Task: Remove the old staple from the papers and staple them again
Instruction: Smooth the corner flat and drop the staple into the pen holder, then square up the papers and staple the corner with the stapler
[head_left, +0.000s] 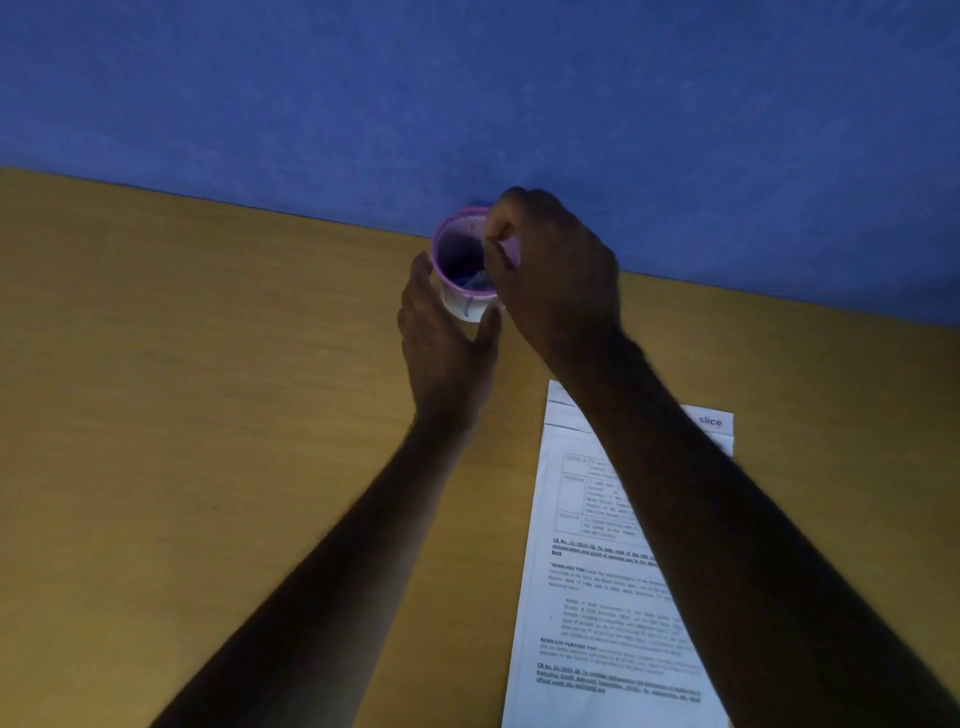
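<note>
A small cup (464, 306) with a pink rim and white wall stands near the back of the wooden desk (208, 415), by the blue partition. My left hand (447, 338) curls around the cup's near side and holds it. My right hand (550, 275) hovers over the cup's mouth with fingertips bunched together dipping inside; whether they pinch anything is hidden. Something dark and bluish lies in the cup. The printed papers (597, 597) lie flat on the desk at the lower right, partly under my right forearm. No stapler or staple shows.
A blue fabric partition (467, 104) rises along the desk's far edge, right behind the cup. Bare wooden desk surface spreads to the left of my arms.
</note>
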